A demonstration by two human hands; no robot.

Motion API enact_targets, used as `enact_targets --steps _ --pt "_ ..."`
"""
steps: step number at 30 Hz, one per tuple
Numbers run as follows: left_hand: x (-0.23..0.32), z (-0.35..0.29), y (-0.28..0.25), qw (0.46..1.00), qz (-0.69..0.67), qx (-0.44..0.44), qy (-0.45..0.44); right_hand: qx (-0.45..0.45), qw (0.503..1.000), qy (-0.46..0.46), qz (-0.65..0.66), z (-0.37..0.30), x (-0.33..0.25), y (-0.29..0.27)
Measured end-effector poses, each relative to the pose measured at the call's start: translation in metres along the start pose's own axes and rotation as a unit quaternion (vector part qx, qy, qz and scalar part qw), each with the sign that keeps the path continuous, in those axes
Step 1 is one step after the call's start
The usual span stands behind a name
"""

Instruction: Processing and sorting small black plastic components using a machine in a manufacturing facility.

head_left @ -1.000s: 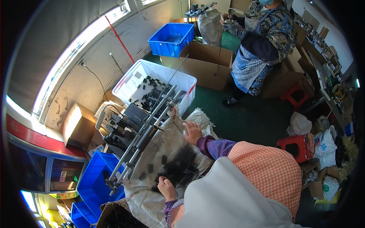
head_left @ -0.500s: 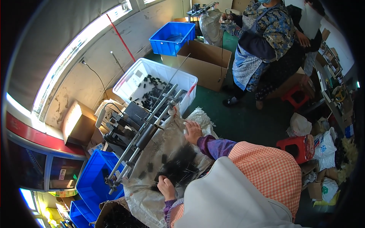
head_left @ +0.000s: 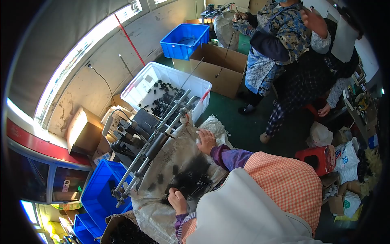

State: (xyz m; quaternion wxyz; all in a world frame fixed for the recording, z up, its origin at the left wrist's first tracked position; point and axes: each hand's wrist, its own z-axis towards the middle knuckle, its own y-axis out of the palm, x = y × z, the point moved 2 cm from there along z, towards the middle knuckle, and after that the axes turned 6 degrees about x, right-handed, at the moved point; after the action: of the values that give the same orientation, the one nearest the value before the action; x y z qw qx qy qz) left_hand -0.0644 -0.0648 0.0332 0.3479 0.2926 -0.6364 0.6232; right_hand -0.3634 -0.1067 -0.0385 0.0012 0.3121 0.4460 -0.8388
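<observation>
A pale woven sack cloth (head_left: 152,205) is spread before me, with dark bristle-like fibres (head_left: 193,175) scattered over it. My right hand (head_left: 206,141) rests on the upper part of the cloth, its fingers extended and lying flat. Lower down, at the near side of the dark patch, my left hand (head_left: 177,201) is closed with curled fingers; whatever they may hold is hidden. Beyond the cloth stands a machine with parallel metal rods (head_left: 156,142) and a dark roller (head_left: 155,147). Neither hand touches the rods.
Behind the machine is a white bin (head_left: 140,91) holding small black pieces. Blue bins (head_left: 95,193) and an open carton (head_left: 109,229) stand at lower left. A cardboard box (head_left: 217,79) and blue crate (head_left: 170,49) lie farther off. Two people are at upper right; a red stool (head_left: 302,156) stands nearer.
My hands and the cloth have stayed put. At upper right, the person in dark checked trousers has shifted and now has one hand raised.
</observation>
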Motion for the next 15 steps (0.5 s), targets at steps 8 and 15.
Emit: enact_targets --steps 8,15 --pt "-0.0027 -0.0005 0.0027 1.000 0.000 -0.001 -0.003 0.004 1.000 -0.002 -0.002 -0.0002 0.0028 0.0013" --pt "-0.0006 -0.0002 0.0009 1.000 0.000 -0.003 -0.001 0.003 1.000 0.000 0.000 0.0003 0.0005 0.0010"
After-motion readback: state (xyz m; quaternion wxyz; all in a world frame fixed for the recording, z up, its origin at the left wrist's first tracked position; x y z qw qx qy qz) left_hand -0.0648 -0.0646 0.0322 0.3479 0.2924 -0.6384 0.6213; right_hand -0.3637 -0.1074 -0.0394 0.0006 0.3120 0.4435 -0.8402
